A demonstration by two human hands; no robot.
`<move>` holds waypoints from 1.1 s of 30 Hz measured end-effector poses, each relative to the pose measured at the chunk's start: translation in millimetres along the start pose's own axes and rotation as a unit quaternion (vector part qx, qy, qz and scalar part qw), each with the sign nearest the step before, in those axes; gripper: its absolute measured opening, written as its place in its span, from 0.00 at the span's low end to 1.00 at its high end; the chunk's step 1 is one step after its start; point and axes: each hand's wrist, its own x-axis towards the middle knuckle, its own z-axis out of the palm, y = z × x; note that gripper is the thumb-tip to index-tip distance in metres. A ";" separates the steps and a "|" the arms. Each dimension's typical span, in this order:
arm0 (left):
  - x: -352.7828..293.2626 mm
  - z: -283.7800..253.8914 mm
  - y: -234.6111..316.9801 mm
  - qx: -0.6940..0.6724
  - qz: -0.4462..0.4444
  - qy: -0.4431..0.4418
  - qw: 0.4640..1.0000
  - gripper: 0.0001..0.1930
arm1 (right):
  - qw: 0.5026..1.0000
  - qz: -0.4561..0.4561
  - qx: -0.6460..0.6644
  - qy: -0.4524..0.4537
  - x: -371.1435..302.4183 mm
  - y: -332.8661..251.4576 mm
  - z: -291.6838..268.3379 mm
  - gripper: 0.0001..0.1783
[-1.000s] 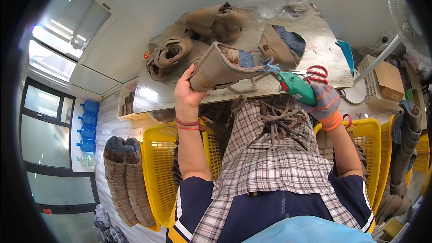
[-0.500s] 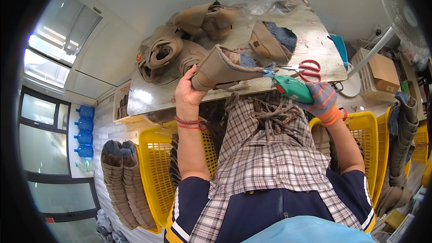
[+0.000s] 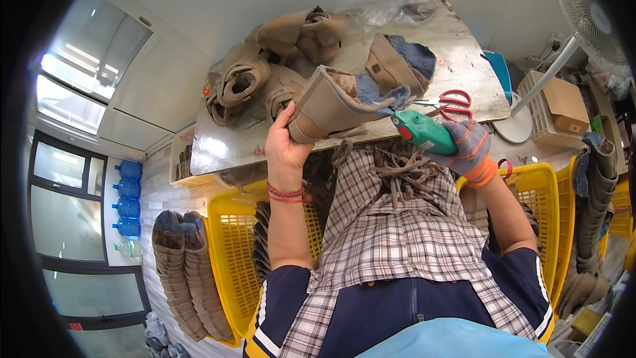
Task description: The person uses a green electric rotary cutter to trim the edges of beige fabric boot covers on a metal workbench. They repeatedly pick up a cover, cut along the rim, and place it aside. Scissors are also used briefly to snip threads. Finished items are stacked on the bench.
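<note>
My left hand (image 3: 286, 146), bare, grips the left end of a brown boot upper (image 3: 331, 103) with a plush lining and a bluish inner edge, held over the table's front edge. My right hand (image 3: 467, 152), in a grey and orange glove, is wrapped around a green handheld electric cutter (image 3: 421, 132). The cutter's front end meets the bluish lining edge at the right end of the upper; its blade is hidden there. Behind them another boot upper (image 3: 399, 66) lies on the table. Red-handled scissors (image 3: 454, 103) lie just beyond the cutter.
More brown uppers (image 3: 242, 83) are heaped on the left of the table (image 3: 464, 46). Brown trimmed strips (image 3: 401, 172) lie on my plaid apron. A yellow basket (image 3: 228, 238) stands at each side, with stacked uppers (image 3: 182, 265) left. A fan (image 3: 586, 20) stands at right.
The cutter has shifted slightly left and down along the lining edge, which now folds up beside it. My left hand has moved a little right and down with the upper.
</note>
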 end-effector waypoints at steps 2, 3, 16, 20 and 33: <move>-2.4 -0.3 -4.5 0.022 0.018 -0.028 0.999 0.19 | 1.000 -0.004 -0.004 0.001 4.7 -5.2 -0.4 0.29; -4.3 0.9 -7.5 0.026 0.029 -0.026 0.999 0.19 | 1.000 -0.007 -0.006 0.001 6.5 -7.7 -0.2 0.29; -28.6 14.8 -54.0 0.172 0.273 -0.158 0.933 0.22 | 0.985 0.114 0.130 -0.029 22.3 -40.3 8.4 0.28; -28.0 10.4 -58.2 0.229 0.294 -0.179 0.911 0.21 | 0.977 0.142 0.155 -0.023 24.7 -45.5 15.4 0.28; -17.9 -19.2 -70.7 0.534 0.364 -0.153 0.747 0.20 | 0.927 0.263 0.267 -0.007 39.5 -60.0 20.7 0.30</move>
